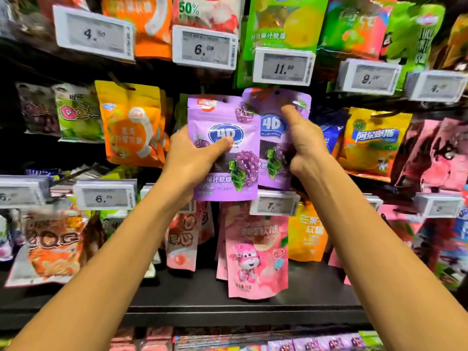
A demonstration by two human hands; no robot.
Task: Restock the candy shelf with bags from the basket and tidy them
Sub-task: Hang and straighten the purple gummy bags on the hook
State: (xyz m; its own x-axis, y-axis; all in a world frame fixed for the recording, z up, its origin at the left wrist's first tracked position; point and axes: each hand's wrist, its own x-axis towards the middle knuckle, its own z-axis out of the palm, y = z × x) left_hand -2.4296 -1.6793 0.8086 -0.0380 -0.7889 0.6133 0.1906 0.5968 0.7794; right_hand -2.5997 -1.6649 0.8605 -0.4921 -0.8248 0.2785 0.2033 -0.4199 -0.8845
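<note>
Candy shelf (243,309): dark flat ledges w/ rows of hanging pouches and price tags on peg ends. Two purple 4D pouches sit mid-rack. Front purple bag (222,148) is pinched by left hand (195,153), thumb across the face, fingers behind. Rear purple bag (276,138) is gripped by right hand (304,145), thumb up near its hang hole; can't tell if it's on a peg. Likely light, glossy, crinkly film w/ lumpy soft fill, prob. a bit slippery; best held by flat sealed top or side edges. Basket not in view.
</note>
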